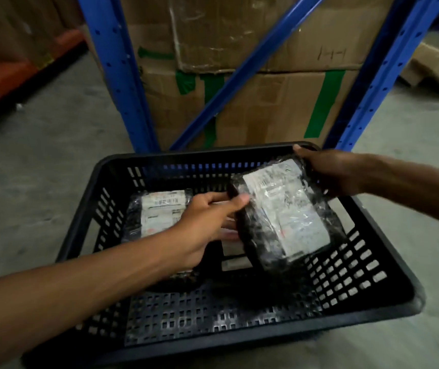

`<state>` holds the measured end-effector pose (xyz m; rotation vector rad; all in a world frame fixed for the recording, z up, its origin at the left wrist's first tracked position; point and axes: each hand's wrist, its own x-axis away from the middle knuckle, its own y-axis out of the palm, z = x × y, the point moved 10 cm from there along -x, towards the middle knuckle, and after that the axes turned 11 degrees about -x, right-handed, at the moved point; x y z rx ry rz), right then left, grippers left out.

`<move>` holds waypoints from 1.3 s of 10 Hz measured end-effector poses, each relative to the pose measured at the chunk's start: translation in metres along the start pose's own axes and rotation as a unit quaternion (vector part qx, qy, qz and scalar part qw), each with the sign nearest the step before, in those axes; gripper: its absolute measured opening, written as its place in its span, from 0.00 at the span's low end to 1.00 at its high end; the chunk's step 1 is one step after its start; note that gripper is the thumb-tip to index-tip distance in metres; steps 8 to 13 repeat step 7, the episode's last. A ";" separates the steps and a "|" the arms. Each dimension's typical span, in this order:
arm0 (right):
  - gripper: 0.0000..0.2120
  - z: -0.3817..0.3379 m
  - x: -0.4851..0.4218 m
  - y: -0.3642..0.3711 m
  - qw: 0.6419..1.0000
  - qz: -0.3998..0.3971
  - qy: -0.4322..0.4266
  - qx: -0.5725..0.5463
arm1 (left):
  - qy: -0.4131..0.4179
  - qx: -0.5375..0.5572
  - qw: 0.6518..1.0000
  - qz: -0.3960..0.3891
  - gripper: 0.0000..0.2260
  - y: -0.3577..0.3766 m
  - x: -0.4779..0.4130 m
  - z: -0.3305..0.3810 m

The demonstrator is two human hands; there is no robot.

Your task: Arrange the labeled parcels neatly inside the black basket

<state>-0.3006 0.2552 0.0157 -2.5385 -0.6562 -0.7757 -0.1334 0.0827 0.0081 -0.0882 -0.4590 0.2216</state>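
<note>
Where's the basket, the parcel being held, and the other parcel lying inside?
basket (239,354), head view, near rim.
held parcel (284,209), head view, white label in the middle.
lying parcel (162,209), head view, white label beside the barcode.

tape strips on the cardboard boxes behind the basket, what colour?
Green tape strips, clearest in the head view.

Parcel labels (283,206) blurred; barcode visible, no text readable.
</note>
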 end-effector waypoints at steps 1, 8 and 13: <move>0.25 0.023 -0.013 0.019 0.992 -0.020 0.052 -0.109 | -0.052 -0.001 0.998 0.048 0.10 -0.011 -0.024 -0.006; 0.27 0.038 -0.064 0.078 0.977 0.039 -0.104 0.181 | -0.096 -0.200 0.974 0.043 0.21 -0.041 -0.103 -0.031; 0.27 0.038 -0.064 0.078 0.977 0.039 -0.104 0.181 | -0.096 -0.200 0.974 0.043 0.21 -0.041 -0.103 -0.031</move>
